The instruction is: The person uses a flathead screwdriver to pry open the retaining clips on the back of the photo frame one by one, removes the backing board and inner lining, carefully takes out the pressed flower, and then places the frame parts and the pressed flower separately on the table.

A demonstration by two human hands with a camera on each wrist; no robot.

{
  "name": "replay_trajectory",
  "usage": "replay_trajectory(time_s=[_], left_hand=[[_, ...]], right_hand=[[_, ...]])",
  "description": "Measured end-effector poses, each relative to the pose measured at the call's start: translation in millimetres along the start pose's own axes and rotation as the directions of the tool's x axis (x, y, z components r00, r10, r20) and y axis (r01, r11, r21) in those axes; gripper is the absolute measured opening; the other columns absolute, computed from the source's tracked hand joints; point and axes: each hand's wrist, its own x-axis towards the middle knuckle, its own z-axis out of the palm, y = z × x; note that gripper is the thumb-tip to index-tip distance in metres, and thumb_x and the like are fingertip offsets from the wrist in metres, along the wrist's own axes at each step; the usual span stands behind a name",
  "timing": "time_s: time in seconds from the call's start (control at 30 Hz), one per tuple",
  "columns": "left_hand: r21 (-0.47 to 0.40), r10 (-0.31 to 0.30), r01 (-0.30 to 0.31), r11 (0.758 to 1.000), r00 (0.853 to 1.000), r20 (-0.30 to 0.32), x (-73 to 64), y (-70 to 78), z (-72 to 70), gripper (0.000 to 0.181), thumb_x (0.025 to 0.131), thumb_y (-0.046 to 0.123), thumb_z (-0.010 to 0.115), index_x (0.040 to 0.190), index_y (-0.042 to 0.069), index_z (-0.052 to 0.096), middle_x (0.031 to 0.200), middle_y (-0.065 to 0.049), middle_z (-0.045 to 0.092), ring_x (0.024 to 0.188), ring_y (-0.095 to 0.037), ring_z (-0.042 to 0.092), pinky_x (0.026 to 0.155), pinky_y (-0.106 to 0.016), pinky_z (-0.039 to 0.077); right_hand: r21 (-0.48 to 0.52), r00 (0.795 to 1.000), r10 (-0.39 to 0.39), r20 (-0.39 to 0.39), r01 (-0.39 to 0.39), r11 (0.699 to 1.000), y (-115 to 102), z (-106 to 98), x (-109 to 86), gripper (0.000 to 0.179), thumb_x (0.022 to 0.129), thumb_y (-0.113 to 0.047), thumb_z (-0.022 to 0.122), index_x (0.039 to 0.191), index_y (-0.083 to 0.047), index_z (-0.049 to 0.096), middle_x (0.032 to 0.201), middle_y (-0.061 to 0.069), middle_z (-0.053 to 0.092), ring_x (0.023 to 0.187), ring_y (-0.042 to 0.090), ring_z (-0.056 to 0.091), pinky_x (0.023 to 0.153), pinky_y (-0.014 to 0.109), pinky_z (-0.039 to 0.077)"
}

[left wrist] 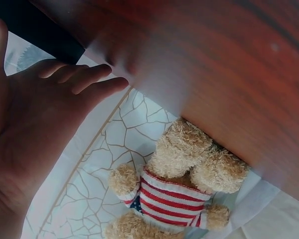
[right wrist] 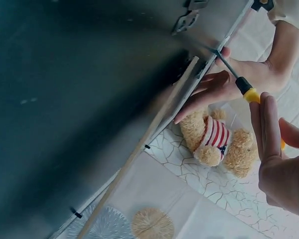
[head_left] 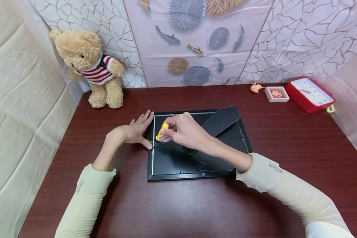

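Note:
A black picture frame lies back side up on the table, its easel stand slanting across the backing board. My left hand rests against the frame's left edge, fingers spread and thumb on the rim. With curled fingers my right hand grips a screwdriver by its yellow handle. In the right wrist view the screwdriver's thin shaft reaches down to the frame's edge beside the left thumb, near a small metal hanger. The left wrist view shows the left palm with fingers extended.
A teddy bear in a striped shirt sits at the back left of the dark red table. Toward the back right are a red clock, a small pink framed box and a little orange ornament.

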Motion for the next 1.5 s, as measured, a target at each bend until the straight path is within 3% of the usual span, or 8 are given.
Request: replay_trajectory(time_s=[0.17,0.47,0.73,0.83,1.1,1.3,1.43,1.5], left_hand=[[0.009,0.011,-0.011,1.0,1.0,-0.016,13.7,-17.7,6.8,0.149,0.082,0.055,0.094,0.175,0.011,-0.013,0.183,-0.014,-0.022,0.17,-0.04,-0.015,0.135,-0.068,-0.001],[0.022,0.008,-0.008,1.0,1.0,-0.012,21.0,-26.6,10.6,0.146,0.084,0.053,0.093,0.175,0.014,-0.015,0.183,-0.012,-0.024,0.17,-0.039,-0.015,0.134,-0.07,0.0],[0.012,0.018,-0.018,1.0,1.0,0.002,19.6,-23.5,9.7,0.149,0.083,0.056,0.092,0.175,0.015,-0.017,0.183,-0.012,-0.024,0.17,-0.038,-0.016,0.134,-0.071,-0.001],[0.016,0.017,-0.017,1.0,1.0,0.003,22.3,-27.0,10.5,0.15,0.082,0.059,0.092,0.175,0.016,-0.018,0.183,-0.011,-0.024,0.171,-0.038,-0.016,0.134,-0.071,-0.001],[0.009,0.026,-0.026,1.0,1.0,0.002,20.9,-28.2,9.7,0.151,0.081,0.059,0.093,0.175,0.012,-0.015,0.183,-0.014,-0.023,0.17,-0.039,-0.016,0.132,-0.073,0.0],[-0.025,0.035,-0.035,0.999,0.999,0.005,12.9,-20.2,7.0,0.143,0.085,0.05,0.094,0.176,0.009,-0.009,0.183,-0.015,-0.021,0.17,-0.038,-0.02,0.132,-0.073,-0.002],[-0.046,0.049,-0.048,0.998,0.999,0.005,10.6,-18.9,5.7,0.142,0.085,0.05,0.094,0.177,0.008,-0.005,0.183,-0.019,-0.02,0.169,-0.041,-0.019,0.131,-0.076,-0.001],[-0.029,0.042,-0.042,0.999,0.999,0.002,11.3,-19.3,5.9,0.143,0.084,0.052,0.094,0.176,0.009,-0.007,0.182,-0.02,-0.02,0.169,-0.041,-0.018,0.131,-0.076,0.0]], right_hand=[[-0.049,1.0,-0.013,0.002,0.013,0.999,-5,4,3.3,0.01,0.104,-0.001,0.073,0.107,0.006,0.079,0.096,0.012,0.084,0.083,0.014,0.083,0.079,0.032,0.067],[-0.155,0.998,-0.038,0.042,0.044,0.987,-19,11,12.0,0.011,0.104,-0.002,0.072,0.102,0.006,0.079,0.09,0.013,0.083,0.08,0.016,0.083,0.072,0.018,0.063],[-0.364,0.989,-0.131,0.061,0.144,0.92,-28,15,18.6,0.017,0.103,-0.005,0.073,0.09,0.003,0.08,0.071,0.003,0.077,0.061,0.007,0.072,0.057,0.016,0.052],[-0.383,0.987,-0.147,0.058,0.158,0.91,-29,15,19.3,0.017,0.103,-0.006,0.074,0.089,0.002,0.079,0.069,0.004,0.076,0.06,0.008,0.07,0.056,0.014,0.051],[-0.424,0.984,-0.166,0.062,0.176,0.888,-36,19,25.6,0.019,0.101,-0.002,0.069,0.083,0.001,0.076,0.061,0.003,0.06,0.05,0.005,0.05,0.048,0.013,0.033],[-0.461,0.983,-0.175,0.062,0.184,0.868,-39,19,29.2,0.018,0.099,-0.004,0.07,0.084,0.002,0.077,0.064,0.006,0.063,0.053,0.01,0.053,0.048,0.013,0.033],[-0.445,0.984,-0.158,0.082,0.178,0.878,-37,16,31.2,0.019,0.1,-0.005,0.071,0.085,0.002,0.079,0.065,0.007,0.067,0.055,0.011,0.056,0.049,0.013,0.036],[-0.413,0.988,-0.127,0.092,0.154,0.898,-35,13,31.4,0.018,0.103,-0.006,0.072,0.089,0.002,0.08,0.07,0.006,0.071,0.058,0.009,0.063,0.052,0.012,0.043]])
